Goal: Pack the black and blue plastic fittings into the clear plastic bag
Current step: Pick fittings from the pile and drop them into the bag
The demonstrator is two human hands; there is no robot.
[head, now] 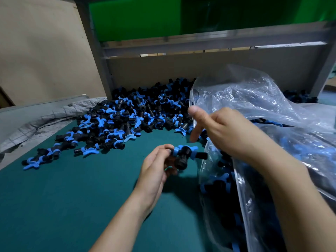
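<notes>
From the head camera, a worktop covered with a dark green mat [72, 197] fills the lower half of the picture. A crumpled grey cloth [45, 120] lies along the mat's left edge. Behind the cloth a tall beige board [45, 51] leans or stands upright. At the back a grey metal frame [200, 42] runs across, with a bright green panel [145, 19] above it and a plain beige back wall [172, 70] below it. The light is dim and cool.

A big pile [127, 117] of black and blue plastic fittings is heaped against the back wall. It spreads forward and to the left over the mat, and single pieces trail off toward the near-left corner.

A clear bag [254, 99] of crinkled film lies on the right side of the worktop, its mouth turned toward the pile. Many packed fittings [225, 180] show through the film, dark and blurred.

The left hand [156, 166] is over the mat just beside the bag's mouth. Its fingers are curled round one fitting [183, 155], a black T-shaped piece with blue collars, and one end of it points at the bag.

The right hand [218, 131] is at the rim of the bag's mouth, thumb raised, forefinger pointing down and the other fingers bent. The film hangs behind and over the wrist. Whether this hand grips the film cannot be told.
</notes>
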